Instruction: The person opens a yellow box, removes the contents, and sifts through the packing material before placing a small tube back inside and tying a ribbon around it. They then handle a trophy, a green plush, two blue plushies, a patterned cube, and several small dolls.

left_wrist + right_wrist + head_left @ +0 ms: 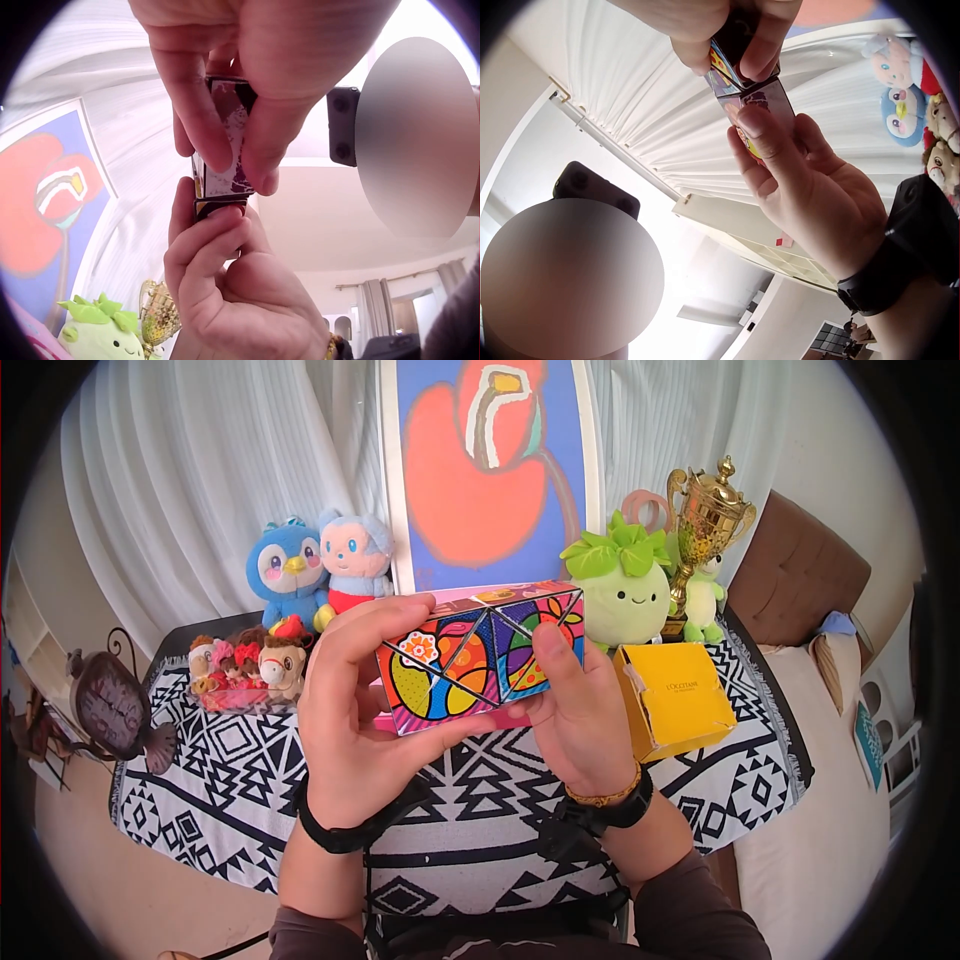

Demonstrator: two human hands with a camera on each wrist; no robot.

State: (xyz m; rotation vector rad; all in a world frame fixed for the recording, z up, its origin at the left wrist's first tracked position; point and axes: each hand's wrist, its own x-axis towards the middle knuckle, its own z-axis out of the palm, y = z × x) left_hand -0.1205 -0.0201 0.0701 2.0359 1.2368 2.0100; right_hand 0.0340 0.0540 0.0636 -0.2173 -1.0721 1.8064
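A brightly patterned folding puzzle cube (455,665), opened out into a long block with triangular panels, is held up in front of me in both hands. My left hand (345,735) grips its left end, fingers over the top and back, thumb along the underside. At the right end, my right hand (585,725) pinches the block, its thumb lying on the front face. The left wrist view shows a pale, purple-marked side (229,176) of the block between the left fingers. A seam crosses the block between the two hands in the right wrist view.
A black-and-white patterned cloth (480,840) covers the table. Plush toys (290,570) and small dolls (245,670) stand left; a green plush (625,600), a gold trophy (705,530) and a yellow box (675,700) stand right. Behind is a painting (480,490).
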